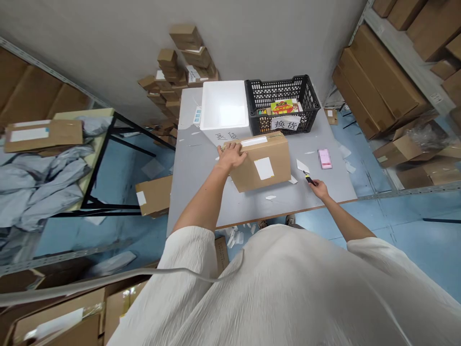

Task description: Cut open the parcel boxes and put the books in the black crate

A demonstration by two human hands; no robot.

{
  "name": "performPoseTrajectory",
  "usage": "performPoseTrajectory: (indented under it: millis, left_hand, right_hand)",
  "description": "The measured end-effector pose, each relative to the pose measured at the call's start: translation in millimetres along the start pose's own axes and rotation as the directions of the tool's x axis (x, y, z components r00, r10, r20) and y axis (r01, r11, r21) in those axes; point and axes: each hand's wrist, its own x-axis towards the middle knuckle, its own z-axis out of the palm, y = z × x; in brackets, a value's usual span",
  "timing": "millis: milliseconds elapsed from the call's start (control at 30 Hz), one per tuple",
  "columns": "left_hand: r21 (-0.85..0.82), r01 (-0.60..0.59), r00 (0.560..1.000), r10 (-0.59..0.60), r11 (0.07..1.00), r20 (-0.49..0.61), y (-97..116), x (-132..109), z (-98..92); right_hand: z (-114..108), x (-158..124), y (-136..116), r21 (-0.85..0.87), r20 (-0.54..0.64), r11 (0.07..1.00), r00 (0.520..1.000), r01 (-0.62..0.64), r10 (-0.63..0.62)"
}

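A brown cardboard box (pixel 281 166) with a white label on its side stands on the grey table (pixel 194 192). My left hand (pixel 232 156) rests on the box's upper left end, fingers stretched over the top edge. To the right of the box, my right hand (pixel 319 189) is closed round the handle of a box cutter (pixel 309 178), black with a yellow part. The cutter's tip points away from me, close to a scrap of white paper (pixel 301 166) on the tabletop. Cutter and box are apart.
Behind the box stand a white foam bin (pixel 225 105) and a black plastic crate (pixel 309 103) holding colourful packets. A pink phone-like item (pixel 324 158) lies at the right. Stacked cartons (pixel 169 72) line the wall; shelves with boxes (pixel 382 81) flank the right side.
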Motion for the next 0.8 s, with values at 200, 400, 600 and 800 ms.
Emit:
performPoseTrajectory:
  millis: [200,400,600,800]
  left_hand:
    - [-0.049,0.013,0.999,-0.015,0.999,-0.036,-3.2,-10.8,3.1]
    - [-0.139,0.059,0.993,-0.073,0.989,-0.098,-11.4,-15.0,7.4]
    - [-0.489,0.146,0.880,-0.339,0.860,-0.333,-34.8,-26.7,41.8]
    - [-0.776,0.372,0.846,-0.531,0.510,0.056,-37.5,-70.4,109.0]
  right_hand:
    - [11.3,7.3,-13.7,0.095,0.032,0.993,0.997,-0.077,0.074]
    - [58.1,12.5,-71.5,0.363,0.192,0.930,0.972,0.056,-0.134]
    - [79.8,14.1,-105.6,0.454,0.232,0.891,0.964,0.010,-0.129]
    - [73.1,11.0,-99.7,0.395,0.252,0.918,0.957,0.031,-0.140]
